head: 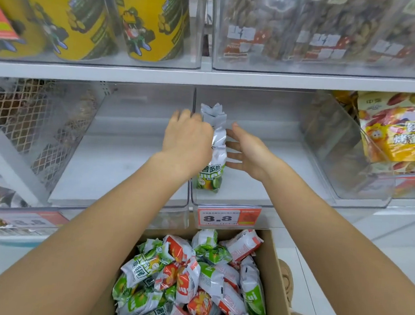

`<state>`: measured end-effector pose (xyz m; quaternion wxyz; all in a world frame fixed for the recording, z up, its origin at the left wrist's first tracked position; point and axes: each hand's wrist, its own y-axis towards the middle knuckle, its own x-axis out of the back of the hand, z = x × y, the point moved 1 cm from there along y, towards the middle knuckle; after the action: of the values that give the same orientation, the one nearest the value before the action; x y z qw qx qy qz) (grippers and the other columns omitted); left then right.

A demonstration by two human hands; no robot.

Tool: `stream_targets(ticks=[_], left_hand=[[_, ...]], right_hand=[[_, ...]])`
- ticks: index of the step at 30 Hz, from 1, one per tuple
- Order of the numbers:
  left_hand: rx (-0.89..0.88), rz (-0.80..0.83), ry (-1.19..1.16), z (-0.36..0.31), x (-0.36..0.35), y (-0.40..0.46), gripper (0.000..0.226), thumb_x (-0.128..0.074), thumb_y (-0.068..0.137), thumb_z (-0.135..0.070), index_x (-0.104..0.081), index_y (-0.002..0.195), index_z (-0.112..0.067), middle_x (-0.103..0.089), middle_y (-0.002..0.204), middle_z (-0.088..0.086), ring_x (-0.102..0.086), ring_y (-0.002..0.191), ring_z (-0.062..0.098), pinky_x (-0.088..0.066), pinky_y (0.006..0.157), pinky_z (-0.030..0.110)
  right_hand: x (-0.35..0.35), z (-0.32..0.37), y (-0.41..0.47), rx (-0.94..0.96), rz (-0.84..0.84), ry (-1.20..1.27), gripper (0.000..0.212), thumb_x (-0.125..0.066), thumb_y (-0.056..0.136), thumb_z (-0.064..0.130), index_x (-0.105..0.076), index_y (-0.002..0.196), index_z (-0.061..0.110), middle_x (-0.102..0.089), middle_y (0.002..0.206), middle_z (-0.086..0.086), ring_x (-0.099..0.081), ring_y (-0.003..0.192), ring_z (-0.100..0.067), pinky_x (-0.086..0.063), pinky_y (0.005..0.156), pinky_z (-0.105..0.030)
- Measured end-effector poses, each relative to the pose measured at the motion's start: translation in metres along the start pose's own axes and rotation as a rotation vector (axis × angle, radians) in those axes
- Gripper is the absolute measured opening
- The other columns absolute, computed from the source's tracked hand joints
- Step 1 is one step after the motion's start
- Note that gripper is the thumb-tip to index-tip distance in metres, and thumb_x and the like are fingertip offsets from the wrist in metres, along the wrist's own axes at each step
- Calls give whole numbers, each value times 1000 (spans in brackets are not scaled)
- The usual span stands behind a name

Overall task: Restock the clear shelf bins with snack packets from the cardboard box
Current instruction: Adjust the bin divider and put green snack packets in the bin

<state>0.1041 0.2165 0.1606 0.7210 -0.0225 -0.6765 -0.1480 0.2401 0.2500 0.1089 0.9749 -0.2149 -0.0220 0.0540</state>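
Standing upright in a clear bin (260,198), between both hands: a stack of packets (214,153), left hand (188,141) gripping its near-top, right hand (249,153) hovering just beside with fingers straight. Lying below both forearms: the box (276,274), heaped with more packets.

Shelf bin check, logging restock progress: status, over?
Left hand grips green packets in the clear bin. Right hand open beside them. Cardboard box still well stocked. Nothing blocking.
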Motion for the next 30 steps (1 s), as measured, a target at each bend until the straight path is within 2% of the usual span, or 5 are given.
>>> stream_targets(ticks=[6, 11, 19, 24, 30], left_hand=[[251, -19, -613, 6, -6, -37, 75, -59, 91, -31, -16, 152, -17, -30, 153, 8, -38, 134, 30, -38, 99, 37], [277, 42, -835, 5, -23, -56, 52, -56, 93, -33, -38, 141, -25, -57, 130, 2, -52, 117, 23, -39, 83, 27], [250, 57, -911, 7, -23, -64, 48, -58, 90, -39, -42, 135, -32, -58, 122, -9, -54, 104, 12, -41, 81, 27], [308, 139, -849, 13, -32, -81, 79, -56, 86, -54, -22, 151, -24, -43, 148, -2, -49, 128, 20, -44, 103, 43], [217, 187, -664, 4, -28, -92, 41, -50, 95, -37, -42, 131, -20, -62, 121, 6, -59, 106, 27, -49, 83, 36]], right_hand=[[-11, 7, -3, -13, -15, 47, 34, -26, 101, 54, -49, 108, 30, -61, 93, 7, -59, 96, -20, -47, 83, -36], [-21, 7, -3, -22, -30, 38, 40, -23, 99, 58, -53, 111, 34, -64, 103, 4, -62, 94, -18, -49, 86, -36], [-26, 4, -10, -35, -98, 3, 56, -21, 99, 59, -54, 130, 25, -59, 131, -1, -55, 117, -23, -42, 105, -43], [-26, 0, -22, -109, -117, -36, 64, -19, 97, 63, -48, 136, 22, -54, 135, -7, -53, 120, -29, -45, 101, -44], [-45, 1, -35, -72, -78, -59, 64, -20, 97, 63, -47, 138, 23, -56, 135, -3, -54, 120, -22, -41, 106, -37]])
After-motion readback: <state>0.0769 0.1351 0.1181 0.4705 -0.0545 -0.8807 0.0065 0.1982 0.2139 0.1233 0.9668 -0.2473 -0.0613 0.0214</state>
